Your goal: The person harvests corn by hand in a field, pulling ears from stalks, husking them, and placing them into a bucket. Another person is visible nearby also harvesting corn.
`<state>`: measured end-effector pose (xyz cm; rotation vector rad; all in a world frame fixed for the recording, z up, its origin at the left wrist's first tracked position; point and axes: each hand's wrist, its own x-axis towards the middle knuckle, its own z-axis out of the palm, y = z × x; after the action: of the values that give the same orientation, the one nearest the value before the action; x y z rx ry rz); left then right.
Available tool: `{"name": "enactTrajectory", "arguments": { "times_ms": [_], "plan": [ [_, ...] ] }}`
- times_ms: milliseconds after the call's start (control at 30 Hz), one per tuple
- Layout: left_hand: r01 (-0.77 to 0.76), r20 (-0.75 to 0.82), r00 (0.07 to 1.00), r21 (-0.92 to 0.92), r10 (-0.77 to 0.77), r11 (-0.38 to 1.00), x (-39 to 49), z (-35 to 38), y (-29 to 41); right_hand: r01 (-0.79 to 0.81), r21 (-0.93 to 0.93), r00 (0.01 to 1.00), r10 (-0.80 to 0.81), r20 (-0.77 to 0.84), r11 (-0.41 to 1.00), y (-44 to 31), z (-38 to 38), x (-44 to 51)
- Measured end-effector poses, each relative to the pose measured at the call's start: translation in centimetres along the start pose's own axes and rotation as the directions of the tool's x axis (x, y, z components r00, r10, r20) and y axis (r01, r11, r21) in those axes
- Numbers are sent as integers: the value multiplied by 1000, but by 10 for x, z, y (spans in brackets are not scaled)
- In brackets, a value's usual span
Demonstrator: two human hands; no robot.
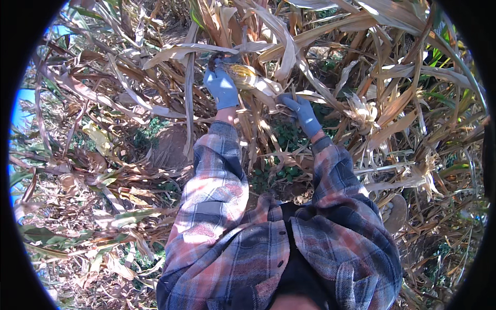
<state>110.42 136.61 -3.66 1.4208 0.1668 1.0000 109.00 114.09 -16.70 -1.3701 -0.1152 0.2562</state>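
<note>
A partly husked corn ear (242, 71) with yellow kernels lies slantwise between my hands, its pale husk (267, 88) still around the lower right part. My left hand (221, 84), in a light blue-grey glove, is at the kernel end, with something dark brown by its fingertips. Its fingers are partly hidden, and whether they grip is unclear. My right hand (300, 110), in a matching glove, is closed on the husk-covered base of the ear. Dry leaves hang above and around the ear.
Dry corn stalks and leaves (155, 81) crowd both sides. Emptied pale husks (364, 112) stand at the right, and a yellowish husk (99, 137) at the left. Low green plants (286, 139) grow below my hands. A rounded brown object (395, 213) is beside my right side.
</note>
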Motion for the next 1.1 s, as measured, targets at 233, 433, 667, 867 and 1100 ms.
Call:
{"name": "enactTrajectory", "arguments": {
  "times_ms": [233, 433, 667, 867, 1100],
  "plan": [
    [501, 56, 770, -670, -636, 548, -2, 24, -55, 285, -311, 898, -366, -245, 907, -88, 43, -62],
    [585, 295, 789, -629, -539, 512, -29, -9, -139, 342, -498, 823, -510, -251, 797, -96, 97, -16],
    [154, 151, 969, 256, -197, 954, -72, -53, -145, 353, -270, 928, -373, -25, 896, -60, 88, 13],
    [151, 155, 956, 469, -250, 870, -85, -50, -114, 287, -199, 951, -303, -56, 937, -55, 107, 32],
    [34, 257, 941, 572, -219, 819, -103, -41, -98, 160, 88, 880, -102, -464, 983, -51, 91, 37]
  ]
}}
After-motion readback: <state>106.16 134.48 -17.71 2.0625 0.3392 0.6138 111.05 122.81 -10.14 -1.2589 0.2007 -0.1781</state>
